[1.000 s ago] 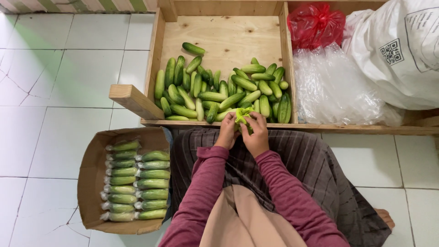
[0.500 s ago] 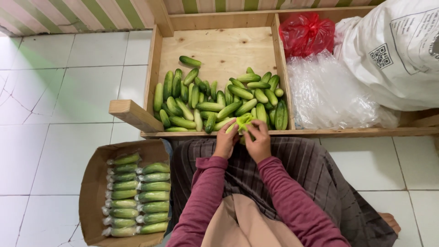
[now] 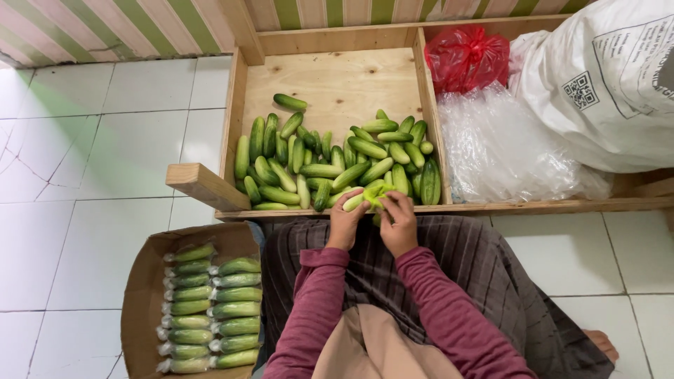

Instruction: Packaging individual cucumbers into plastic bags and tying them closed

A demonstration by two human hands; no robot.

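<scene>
Floor: white tiles run under everything, with a green-striped wall along the top edge; the person sits low on them, so crate and box both lie within arm's reach.
Wooden crate: shallow, open-topped, set straight ahead of the knees; its far half is bare board; the near half holds the loose cucumbers, heaped towards the front rail, closest to the hands.
Left hand: fingers closed round the near end of one pale cucumber, steadying it just over the crate's front rail.
Right hand: fingers curled together on the same cucumber from the other side; the two hands almost touch; whether a film lies between them I cannot tell.
Cardboard box: open, on the floor at the person's left; wrapped cucumbers lie in two neat columns, all laid the same way, probably to fill the box evenly.
Clear plastic bags: a crumpled pile in the crate's right compartment, near the right hand.
Red bag: bunched behind the clear pile.
White sack: bulky, leaning over the right corner, well apart from the hands.
</scene>
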